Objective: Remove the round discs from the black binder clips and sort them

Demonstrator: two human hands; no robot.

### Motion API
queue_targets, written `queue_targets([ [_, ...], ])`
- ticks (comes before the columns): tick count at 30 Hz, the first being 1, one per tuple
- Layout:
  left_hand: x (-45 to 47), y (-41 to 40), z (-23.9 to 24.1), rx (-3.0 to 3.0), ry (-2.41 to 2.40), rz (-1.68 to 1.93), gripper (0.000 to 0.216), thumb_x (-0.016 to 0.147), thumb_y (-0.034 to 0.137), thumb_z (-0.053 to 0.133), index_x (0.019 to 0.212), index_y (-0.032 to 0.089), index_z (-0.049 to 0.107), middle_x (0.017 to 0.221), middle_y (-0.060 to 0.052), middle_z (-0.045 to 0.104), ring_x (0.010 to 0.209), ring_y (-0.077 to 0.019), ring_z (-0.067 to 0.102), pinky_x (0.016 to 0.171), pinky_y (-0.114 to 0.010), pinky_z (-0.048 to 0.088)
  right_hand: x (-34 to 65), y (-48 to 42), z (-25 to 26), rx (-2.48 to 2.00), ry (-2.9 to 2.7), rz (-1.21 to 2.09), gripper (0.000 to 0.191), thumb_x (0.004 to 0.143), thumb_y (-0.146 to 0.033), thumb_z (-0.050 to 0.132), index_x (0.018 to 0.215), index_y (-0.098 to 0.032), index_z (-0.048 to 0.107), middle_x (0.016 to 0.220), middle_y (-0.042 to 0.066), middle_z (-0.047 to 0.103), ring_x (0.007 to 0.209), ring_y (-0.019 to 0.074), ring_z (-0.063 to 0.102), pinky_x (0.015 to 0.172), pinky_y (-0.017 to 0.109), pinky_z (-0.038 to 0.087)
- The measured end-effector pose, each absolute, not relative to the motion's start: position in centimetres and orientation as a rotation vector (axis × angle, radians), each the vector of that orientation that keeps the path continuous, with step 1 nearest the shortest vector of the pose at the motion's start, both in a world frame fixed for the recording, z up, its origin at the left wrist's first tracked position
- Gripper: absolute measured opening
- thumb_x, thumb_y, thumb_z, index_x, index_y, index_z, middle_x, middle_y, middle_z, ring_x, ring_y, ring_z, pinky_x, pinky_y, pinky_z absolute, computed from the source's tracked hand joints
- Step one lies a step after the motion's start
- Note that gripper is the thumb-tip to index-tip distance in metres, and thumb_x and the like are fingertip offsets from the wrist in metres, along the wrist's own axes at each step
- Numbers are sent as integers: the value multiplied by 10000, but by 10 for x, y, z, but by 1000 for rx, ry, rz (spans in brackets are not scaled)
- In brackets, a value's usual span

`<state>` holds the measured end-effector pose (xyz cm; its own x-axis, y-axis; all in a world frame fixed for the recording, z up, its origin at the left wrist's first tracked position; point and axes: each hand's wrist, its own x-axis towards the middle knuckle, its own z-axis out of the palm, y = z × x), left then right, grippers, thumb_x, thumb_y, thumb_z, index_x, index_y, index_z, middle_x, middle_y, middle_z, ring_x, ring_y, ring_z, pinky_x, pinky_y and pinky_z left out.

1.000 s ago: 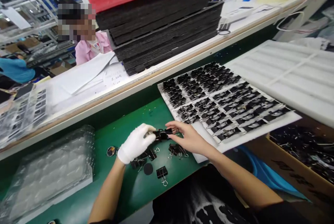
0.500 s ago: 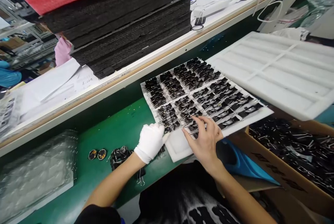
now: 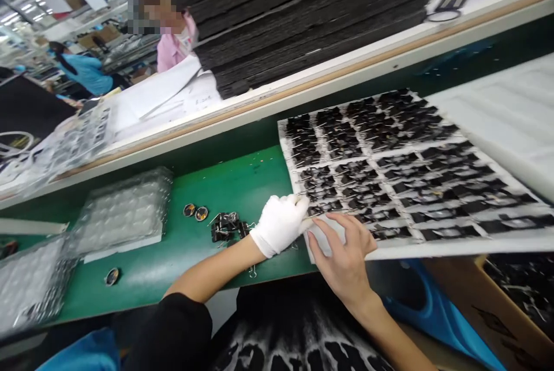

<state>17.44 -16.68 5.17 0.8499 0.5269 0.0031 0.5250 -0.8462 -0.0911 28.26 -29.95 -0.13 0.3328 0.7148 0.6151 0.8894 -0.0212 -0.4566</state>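
A white foam tray (image 3: 298, 186) with compartments carries rows of black binder clips (image 3: 363, 189) with thin metal handles. At its near left corner my left hand (image 3: 279, 225), in a white glove, is closed, its fingertips by the edge of the clips; whatever it grips is hidden. My bare right hand (image 3: 346, 247) sits just to the right, over the tray's near edge, fingers bent but apart, fingertips close to the left hand's. A thin metal handle shows near both sets of fingertips. A pile of loose binder clips (image 3: 225, 227) lies left of my gloved hand.
Small round parts (image 3: 201, 213) and stacked clear plastic trays (image 3: 123, 212) lie on the green bench. Black foam sheets (image 3: 311, 19) are stacked on the shelf. Another white foam tray (image 3: 511, 111) is at right, above a carton (image 3: 459, 290) of dark clips. Co-workers (image 3: 86, 71) appear beyond.
The view has swung left and closer, showing more of the bench's left side. My right hand's fingertips have come nearer to the left hand, at the tray's near left corner.
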Motion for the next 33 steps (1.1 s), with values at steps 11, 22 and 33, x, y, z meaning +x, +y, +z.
queue_targets([
  [11,-96,-60,59,-2527,-1665,294,712,803,619,713,1442,336,574,1473,-110,577,1341,-391,480,1055,-517,357,256,-283,5,-1659,-2150,-216,326,1011,-232,480,1294,-191,636,1218,200,689,1121,397,589,856,539,342],
  [22,-48,-32,30,-2760,-1245,31,383,915,593,587,1106,299,742,1227,-84,691,1236,-333,534,1115,-541,219,236,-251,23,-1771,-2263,-78,209,1030,-206,497,1012,-217,705,960,98,713,920,269,573,863,450,308],
  [33,21,7,23,-2996,-940,214,557,906,613,627,1322,243,647,1220,-126,658,1064,-314,602,879,-413,401,257,-134,29,-1660,-2111,253,275,1010,-193,515,1034,-236,786,968,41,806,805,214,722,883,388,371],
])
